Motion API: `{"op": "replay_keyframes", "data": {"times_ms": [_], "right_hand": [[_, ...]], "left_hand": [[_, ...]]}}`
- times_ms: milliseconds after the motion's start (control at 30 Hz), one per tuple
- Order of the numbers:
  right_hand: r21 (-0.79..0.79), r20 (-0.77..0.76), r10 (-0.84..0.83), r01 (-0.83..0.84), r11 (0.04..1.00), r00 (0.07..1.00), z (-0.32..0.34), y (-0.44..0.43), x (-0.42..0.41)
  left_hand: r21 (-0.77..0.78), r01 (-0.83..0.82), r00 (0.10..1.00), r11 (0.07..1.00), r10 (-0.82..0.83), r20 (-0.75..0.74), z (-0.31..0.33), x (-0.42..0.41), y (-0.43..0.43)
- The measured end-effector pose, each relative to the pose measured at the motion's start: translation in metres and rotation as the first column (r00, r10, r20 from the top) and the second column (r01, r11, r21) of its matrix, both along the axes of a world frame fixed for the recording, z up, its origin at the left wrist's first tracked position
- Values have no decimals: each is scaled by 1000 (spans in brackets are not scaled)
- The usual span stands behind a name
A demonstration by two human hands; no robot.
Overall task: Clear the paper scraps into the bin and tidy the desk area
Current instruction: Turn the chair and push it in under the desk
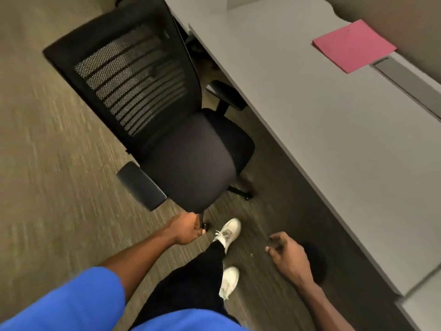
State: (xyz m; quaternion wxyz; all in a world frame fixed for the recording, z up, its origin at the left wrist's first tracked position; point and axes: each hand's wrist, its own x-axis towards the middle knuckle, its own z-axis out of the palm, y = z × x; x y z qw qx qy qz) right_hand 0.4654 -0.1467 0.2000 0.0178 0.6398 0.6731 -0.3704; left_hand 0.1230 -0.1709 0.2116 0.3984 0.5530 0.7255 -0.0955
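Note:
A black office chair [186, 161] with a mesh back stands on the carpet beside the grey desk [322, 130]. My left hand [185, 229] is closed on the front edge of the chair's seat. My right hand [287, 255] hangs free over the floor with its fingers loosely apart and nothing in it. A pink paper pad [354, 45] lies on the desk near the far wall. No paper scraps and no bin show in this view. The frame is blurred by motion.
My feet in white shoes [228, 231] stand on the carpet [47, 163] between the chair and the desk. One armrest [140, 186] juts toward me at the left. A grey cable cover [410, 82] is set into the desk's back edge.

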Motion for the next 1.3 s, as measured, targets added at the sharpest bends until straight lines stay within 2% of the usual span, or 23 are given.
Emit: {"op": "replay_keyframes", "data": {"times_ms": [333, 633, 833, 967, 1067, 1200, 1300], "right_hand": [[-99, -23, 108, -110, 989, 994, -7, -57, -42], [-112, -18, 179, -180, 977, 984, -4, -41, -110], [-79, 16, 188, -186, 979, 982, -14, -19, -184], [-52, 47, 221, -219, 974, 974, -22, -19, -255], [-43, 71, 301, -299, 953, 951, -32, -28, -313], [-35, 84, 391, -389, 920, 917, -45, -30, -385], [-4, 122, 412, -415, 910, 903, -49, -24, -424]], "left_hand": [[-49, -170, 985, 984, 169, -19, 8, -34, -82], [-26, -284, 959, 958, 284, 13, 9, -91, -97], [19, -273, 962, 962, 273, -9, 16, -176, -83], [143, -291, 954, 946, 298, -27, 29, -261, -45], [261, -381, 923, 887, 382, 49, 46, -320, -1], [294, -611, 790, 735, 539, 293, 74, -378, 58], [357, -661, 750, 660, 564, 347, 98, -406, 97]]}}
